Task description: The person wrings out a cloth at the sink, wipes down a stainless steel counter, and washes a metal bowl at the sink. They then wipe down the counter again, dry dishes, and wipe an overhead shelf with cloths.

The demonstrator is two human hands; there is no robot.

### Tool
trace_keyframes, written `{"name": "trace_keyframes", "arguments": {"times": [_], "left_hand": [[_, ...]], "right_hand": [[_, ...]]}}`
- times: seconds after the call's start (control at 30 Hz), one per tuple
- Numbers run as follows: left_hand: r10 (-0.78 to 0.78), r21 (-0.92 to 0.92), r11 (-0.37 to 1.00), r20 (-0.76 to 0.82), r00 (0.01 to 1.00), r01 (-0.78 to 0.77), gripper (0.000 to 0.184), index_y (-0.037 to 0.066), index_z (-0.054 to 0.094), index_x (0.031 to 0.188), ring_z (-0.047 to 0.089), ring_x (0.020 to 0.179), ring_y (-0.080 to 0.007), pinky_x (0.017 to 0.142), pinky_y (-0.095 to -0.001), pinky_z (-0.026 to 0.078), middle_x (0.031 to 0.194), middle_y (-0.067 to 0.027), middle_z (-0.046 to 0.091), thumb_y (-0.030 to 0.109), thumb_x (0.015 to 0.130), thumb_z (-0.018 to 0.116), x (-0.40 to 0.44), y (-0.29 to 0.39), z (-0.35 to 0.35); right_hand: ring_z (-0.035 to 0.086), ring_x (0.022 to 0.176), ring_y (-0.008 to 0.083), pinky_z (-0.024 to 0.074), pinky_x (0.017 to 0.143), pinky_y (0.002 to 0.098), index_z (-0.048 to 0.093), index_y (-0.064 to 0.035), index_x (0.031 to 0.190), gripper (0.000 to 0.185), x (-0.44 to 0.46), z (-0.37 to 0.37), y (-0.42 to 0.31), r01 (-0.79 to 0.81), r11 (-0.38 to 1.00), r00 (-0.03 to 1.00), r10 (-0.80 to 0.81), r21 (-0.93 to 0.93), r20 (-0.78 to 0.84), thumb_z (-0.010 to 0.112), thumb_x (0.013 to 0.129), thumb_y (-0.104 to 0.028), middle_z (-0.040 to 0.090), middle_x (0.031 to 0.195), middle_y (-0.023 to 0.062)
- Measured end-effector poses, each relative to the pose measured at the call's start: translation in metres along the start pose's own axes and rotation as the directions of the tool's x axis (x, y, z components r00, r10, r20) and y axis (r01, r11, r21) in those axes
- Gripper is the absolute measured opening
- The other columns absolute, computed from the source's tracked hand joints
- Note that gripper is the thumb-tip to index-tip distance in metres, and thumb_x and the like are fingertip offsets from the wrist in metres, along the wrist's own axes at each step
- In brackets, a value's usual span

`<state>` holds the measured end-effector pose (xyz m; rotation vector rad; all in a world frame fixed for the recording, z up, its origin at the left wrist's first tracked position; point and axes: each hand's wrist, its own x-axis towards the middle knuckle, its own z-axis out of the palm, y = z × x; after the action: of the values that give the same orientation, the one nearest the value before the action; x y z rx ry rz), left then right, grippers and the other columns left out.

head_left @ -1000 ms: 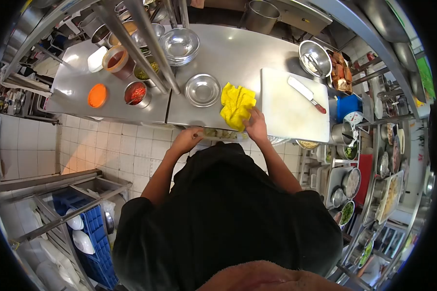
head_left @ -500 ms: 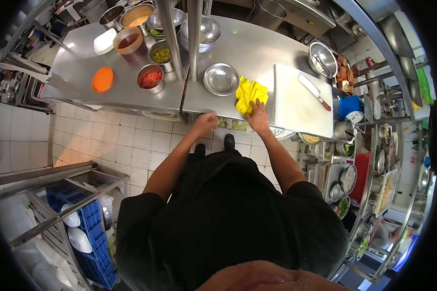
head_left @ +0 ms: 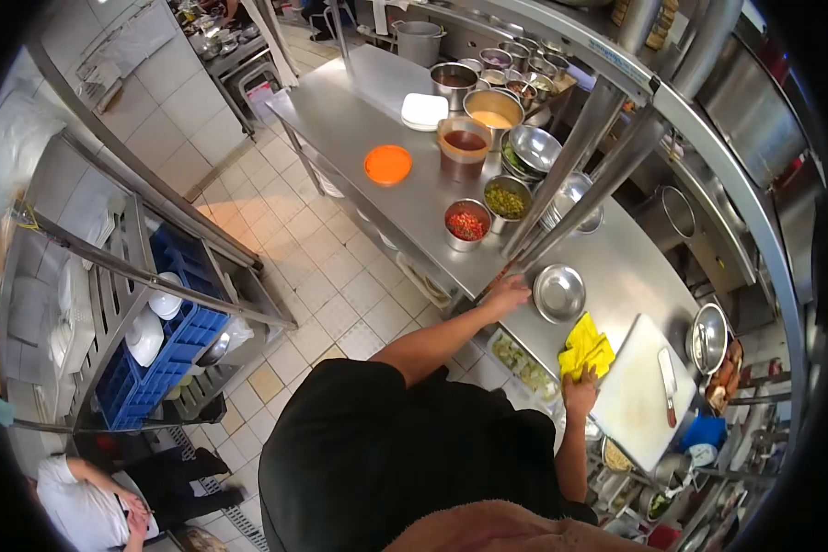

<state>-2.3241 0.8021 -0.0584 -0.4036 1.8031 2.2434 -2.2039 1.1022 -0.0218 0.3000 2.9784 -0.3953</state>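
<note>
My right hand is on the near end of a crumpled yellow cloth, fingers pressed onto its lower edge. The cloth lies on the steel table between a round metal bowl and a white cutting board. My left hand hangs over the table's front edge, just left of the bowl and apart from it, holding nothing I can see; its fingers look loosely bent. On the board rests a knife with a brown handle.
Left of the table's metal posts stand a pot of chopped red peppers, a pot of green pieces, a tub of dark liquid and an orange lid. A person in white is at lower left beyond a rack.
My view has turned left, bringing the person in white into sight. My left hand has come forward over the table edge beside the bowl. My right hand stays at the yellow cloth.
</note>
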Motion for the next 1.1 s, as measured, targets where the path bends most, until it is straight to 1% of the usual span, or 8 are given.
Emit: {"name": "trace_keyframes", "arguments": {"times": [0.03, 0.07, 0.13, 0.23, 0.33, 0.73, 0.83, 1.1], "left_hand": [[0.078, 0.067, 0.995, 0.002, 0.997, -0.078, 0.057, 0.004, 0.05, 0.126, 0.058, 0.102, -0.0204, 0.085, -0.0427, 0.048, 0.113, -0.0117, 0.058, 0.024, 0.076, 0.071, -0.001, -0.002, -0.008], [0.127, 0.403, 0.907, 0.024, 0.992, -0.126, 0.061, 0.004, 0.049, 0.127, 0.055, 0.107, -0.023, 0.09, -0.0468, 0.043, 0.117, -0.0126, 0.057, 0.027, 0.075, 0.071, -0.01, 0.005, -0.017], [0.192, 0.889, 0.418, 0.116, 0.975, -0.188, 0.069, 0.004, 0.048, 0.13, 0.049, 0.118, -0.0283, 0.101, -0.0549, 0.033, 0.125, -0.0144, 0.054, 0.032, 0.072, 0.073, -0.034, 0.024, -0.036], [0.09, 0.999, -0.018, 0.047, 0.995, -0.045, 0.079, 0.007, 0.043, 0.135, 0.035, 0.131, -0.0365, 0.103, -0.0684, 0.015, 0.14, -0.0164, 0.041, 0.041, 0.071, 0.072, -0.073, 0.053, -0.048], [0.151, 0.984, -0.105, 0.159, 0.976, -0.144, 0.074, 0.008, 0.044, 0.135, 0.028, 0.135, -0.0395, 0.101, -0.0745, 0.005, 0.145, -0.0174, 0.035, 0.045, 0.076, 0.067, -0.072, 0.027, -0.067], [0.071, 0.976, -0.122, 0.19, 0.979, -0.18, 0.056, 0.007, 0.044, 0.136, 0.035, 0.129, -0.0438, 0.107, -0.0644, 0.014, 0.142, -0.0201, 0.038, 0.029, 0.085, 0.053, -0.049, 0.021, -0.074], [0.042, 0.967, -0.174, 0.194, 0.98, -0.184, 0.078, 0.009, 0.036, 0.141, 0.031, 0.133, -0.0409, 0.107, -0.0624, 0.018, 0.145, -0.0177, 0.033, 0.042, 0.077, 0.066, -0.05, 0.02, -0.076], [-0.053, 0.961, -0.191, 0.194, 0.98, -0.2, 0.082, 0.012, 0.031, 0.144, 0.027, 0.136, -0.0372, 0.106, -0.0669, 0.013, 0.149, -0.0136, 0.028, 0.045, 0.077, 0.066, -0.063, 0.043, -0.076]], "right_hand": [[0.032, 0.135, 0.0348, 0.0239, 0.108, 0.0538, 0.044, -0.0098, 0.137, 0.072, 0.0, -0.001, -0.001, -0.002, 1.0, 1.0, 0.002, -0.012, 0.002, 0.064, 0.076, -0.041, 0.033, 0.147, 0.0154], [0.032, 0.135, 0.0352, 0.0244, 0.108, 0.0532, 0.044, -0.01, 0.137, 0.072, -0.001, -0.003, -0.002, -0.008, 1.0, 1.0, 0.008, -0.025, 0.005, 0.065, 0.075, -0.041, 0.033, 0.147, 0.0157], [0.028, 0.137, 0.0353, 0.0213, 0.108, 0.058, 0.037, -0.0097, 0.141, 0.089, -0.001, -0.013, -0.007, -0.028, 0.998, 0.996, 0.033, -0.06, 0.086, 0.072, 0.069, -0.048, 0.027, 0.15, 0.0157], [0.025, 0.138, 0.0353, 0.0178, 0.109, 0.0595, 0.031, -0.008, 0.144, 0.102, -0.007, -0.024, -0.018, -0.028, 0.996, 0.991, 0.039, -0.085, 0.132, 0.077, 0.063, -0.05, 0.022, 0.152, 0.0161], [0.025, 0.138, 0.0355, 0.0191, 0.108, 0.0609, 0.03, -0.0064, 0.144, 0.109, -0.002, -0.026, -0.024, -0.044, 0.994, 0.989, 0.058, -0.102, 0.134, 0.08, 0.057, -0.05, 0.021, 0.151, 0.0175], [0.029, 0.136, 0.0362, 0.0279, 0.104, 0.0592, 0.034, -0.0027, 0.14, 0.11, 0.003, -0.019, -0.022, -0.042, 0.995, 0.995, 0.05, -0.091, 0.088, 0.085, 0.051, -0.042, 0.027, 0.148, 0.0222], [0.03, 0.135, 0.0366, 0.0298, 0.104, 0.0575, 0.035, -0.0019, 0.14, 0.11, 0.006, -0.01, -0.014, -0.027, 0.998, 0.997, 0.032, -0.063, 0.068, 0.086, 0.05, -0.042, 0.027, 0.148, 0.0229], [0.035, 0.131, 0.0406, 0.0354, 0.104, 0.0466, 0.036, 0.0018, 0.138, 0.112, 0.007, -0.008, -0.013, 0.008, 0.998, 0.999, -0.005, -0.068, 0.034, 0.086, 0.048, -0.043, 0.03, 0.144, 0.0284]]}}
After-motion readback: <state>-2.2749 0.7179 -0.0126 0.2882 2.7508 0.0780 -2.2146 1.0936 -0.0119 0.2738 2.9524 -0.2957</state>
